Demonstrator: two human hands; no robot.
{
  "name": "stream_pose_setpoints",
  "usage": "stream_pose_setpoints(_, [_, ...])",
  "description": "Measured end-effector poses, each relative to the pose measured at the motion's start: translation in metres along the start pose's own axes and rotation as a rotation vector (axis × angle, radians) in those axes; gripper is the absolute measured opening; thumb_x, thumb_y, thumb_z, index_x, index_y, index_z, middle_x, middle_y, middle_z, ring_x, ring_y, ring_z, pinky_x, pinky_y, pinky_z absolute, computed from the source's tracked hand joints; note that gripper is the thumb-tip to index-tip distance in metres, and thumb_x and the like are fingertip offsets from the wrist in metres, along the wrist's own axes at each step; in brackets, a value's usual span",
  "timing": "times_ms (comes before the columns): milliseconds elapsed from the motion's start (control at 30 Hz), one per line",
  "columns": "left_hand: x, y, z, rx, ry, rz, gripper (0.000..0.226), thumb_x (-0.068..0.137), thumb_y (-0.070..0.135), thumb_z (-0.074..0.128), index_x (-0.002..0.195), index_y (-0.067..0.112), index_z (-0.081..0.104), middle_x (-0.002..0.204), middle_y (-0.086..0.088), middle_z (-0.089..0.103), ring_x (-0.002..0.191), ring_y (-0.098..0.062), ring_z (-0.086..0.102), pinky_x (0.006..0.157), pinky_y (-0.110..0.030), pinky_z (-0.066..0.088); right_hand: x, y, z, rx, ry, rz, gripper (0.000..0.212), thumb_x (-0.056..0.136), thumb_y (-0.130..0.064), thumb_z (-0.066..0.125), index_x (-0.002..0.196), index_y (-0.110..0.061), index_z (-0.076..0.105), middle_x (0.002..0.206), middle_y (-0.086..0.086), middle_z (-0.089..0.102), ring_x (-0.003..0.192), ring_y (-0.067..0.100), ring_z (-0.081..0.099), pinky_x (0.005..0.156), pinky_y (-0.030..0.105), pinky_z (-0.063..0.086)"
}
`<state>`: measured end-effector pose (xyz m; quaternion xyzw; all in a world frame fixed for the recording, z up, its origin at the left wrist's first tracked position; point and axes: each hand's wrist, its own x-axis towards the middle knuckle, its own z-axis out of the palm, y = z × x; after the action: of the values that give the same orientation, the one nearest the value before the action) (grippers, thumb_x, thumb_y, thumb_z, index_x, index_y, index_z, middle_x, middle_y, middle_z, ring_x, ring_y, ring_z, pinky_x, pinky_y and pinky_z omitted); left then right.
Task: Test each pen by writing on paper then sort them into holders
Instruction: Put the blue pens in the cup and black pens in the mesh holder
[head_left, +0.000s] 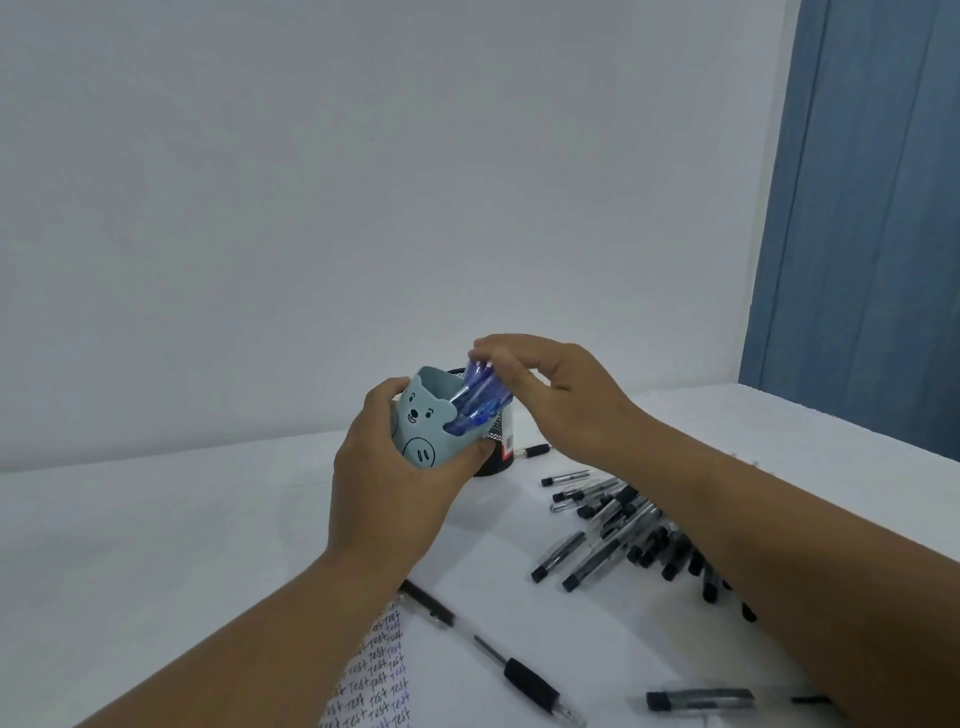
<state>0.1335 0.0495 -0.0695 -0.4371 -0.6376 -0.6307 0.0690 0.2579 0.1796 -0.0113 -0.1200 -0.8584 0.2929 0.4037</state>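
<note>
1. At the lower left of the bench, the paper is lying under the left forearm, its rows of handwritten "Test" marking where pens are being tried; a black-grip pen and another dark pen are resting on or beside it, likely within reach for testing.
2. Above it, the left hand is wrapping its grip around the light blue bear-face holder, thumb on the right side and fingers on the left, holding it lifted and tilted toward the person, probably so the opening is facing the other hand.
3. Inside that holder, blue pens are standing bunched and leaning right, which suggests this cup is collecting the blue ones.
4. Just behind it, a black mesh holder is standing on the bench, mostly hidden.
5. Over the blue pens, the right hand is pinching their upper ends with narrow, curled fingertips, apparently settling a pen in among the rest.
6. Farther right, a pile of black-capped clear pens is lying loose on the bench, seemingly waiting for testing; one more is lying near the front edge.
</note>
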Motion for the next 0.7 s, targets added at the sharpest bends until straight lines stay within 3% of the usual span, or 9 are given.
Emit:
stream_pose_setpoints(100, [0.005, 0.002, -0.003, -0.022, 0.035, -0.071, 0.074, 0.062, 0.058, 0.088, 0.12, 0.043, 0.045, 0.099, 0.024, 0.06, 0.087, 0.002, 0.064, 0.064, -0.016, 0.054, -0.002, 0.001, 0.001, 0.062, 0.054, -0.044, 0.034, 0.104, -0.036, 0.048, 0.136, -0.027, 0.056, 0.132, -0.013, 0.06, 0.124, 0.0, 0.053, 0.095, 0.018, 0.045])
stream_pose_setpoints(167, [0.013, 0.001, -0.006, -0.044, 0.043, -0.183, 0.075, 0.062, 0.062, 0.086, 0.119, 0.044, 0.041, 0.102, 0.022, 0.059, 0.093, -0.006, 0.064, 0.076, -0.032, 0.057, -0.004, 0.003, 0.003, 0.006, 0.103, -0.13, 0.033, 0.101, -0.034, 0.055, 0.133, -0.026, 0.054, 0.124, -0.01, 0.059, 0.116, 0.006, 0.056, 0.094, 0.023, 0.049])
stream_pose_setpoints(267, [0.03, -0.004, -0.015, -0.065, 0.008, -0.35, 0.081, 0.05, 0.073, 0.08, 0.113, 0.05, 0.035, 0.112, 0.015, 0.06, 0.105, -0.022, 0.063, 0.092, -0.051, 0.053, -0.007, 0.005, 0.003, -0.114, 0.069, -0.212, 0.025, 0.096, -0.028, 0.064, 0.121, -0.025, 0.059, 0.109, -0.014, 0.059, 0.102, 0.011, 0.058, 0.082, 0.016, 0.046])
stream_pose_setpoints(400, [0.044, -0.017, -0.036, -0.218, -0.062, -0.4, 0.069, 0.076, 0.037, 0.086, 0.125, 0.031, 0.038, 0.118, 0.006, 0.06, 0.1, -0.015, 0.065, 0.085, -0.038, 0.057, -0.008, 0.009, 0.006, -0.328, -0.101, -0.288, 0.011, 0.094, -0.024, 0.067, 0.106, -0.022, 0.068, 0.092, -0.018, 0.058, 0.091, 0.006, 0.057, 0.078, 0.009, 0.039])
stream_pose_setpoints(567, [0.047, -0.04, -0.045, -0.207, -0.163, -0.394, 0.06, 0.081, 0.031, 0.082, 0.131, 0.028, 0.048, 0.123, 0.005, 0.062, 0.101, -0.005, 0.062, 0.077, -0.024, 0.051, -0.009, 0.018, 0.005, -0.424, -0.255, -0.27, 0.006, 0.092, -0.023, 0.068, 0.097, -0.023, 0.072, 0.094, -0.016, 0.062, 0.094, 0.007, 0.057, 0.074, 0.01, 0.039])
stream_pose_setpoints(700, [0.043, -0.049, -0.053, 0.022, -0.347, -0.383, 0.092, 0.066, 0.031, 0.094, 0.139, 0.038, 0.038, 0.119, 0.013, 0.061, 0.105, -0.002, 0.061, 0.084, -0.025, 0.053, -0.01, 0.012, -0.004, -0.447, -0.309, -0.189, 0.006, 0.093, -0.027, 0.065, 0.094, -0.028, 0.071, 0.092, -0.017, 0.065, 0.09, 0.006, 0.059, 0.072, 0.01, 0.042])
